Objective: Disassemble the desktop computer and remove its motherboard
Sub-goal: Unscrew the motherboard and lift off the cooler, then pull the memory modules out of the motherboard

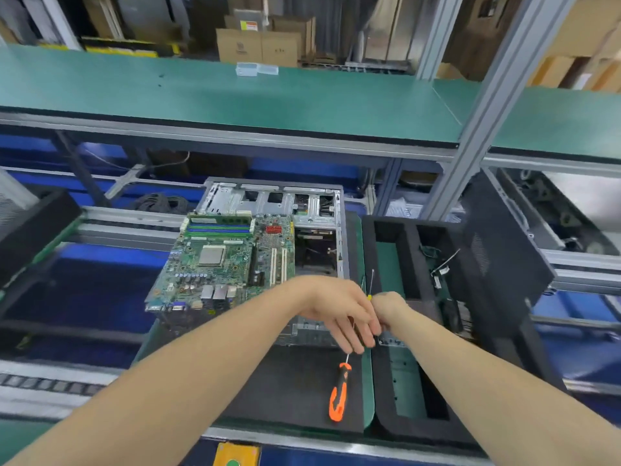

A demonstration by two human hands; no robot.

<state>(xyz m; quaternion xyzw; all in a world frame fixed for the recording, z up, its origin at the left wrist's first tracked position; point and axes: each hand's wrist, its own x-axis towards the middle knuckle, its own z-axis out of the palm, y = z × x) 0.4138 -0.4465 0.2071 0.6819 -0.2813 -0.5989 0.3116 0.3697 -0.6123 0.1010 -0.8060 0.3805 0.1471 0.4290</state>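
Motherboard is out of the case, lying tilted on its left side and overhanging the left edge. Hands meet at the case's near right corner. Right hand is fisted round a yellow tool, thin shaft pointing up. Left hand has fingers extended against the right wrist; can't tell if it grips anything. Orange screwdriver lies on the mat, shaft tip under the left fingertips.

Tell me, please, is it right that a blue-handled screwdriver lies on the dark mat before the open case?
Not quite: the head view shows the screwdriver has an orange handle, not blue. It does lie on the dark mat before the open case.
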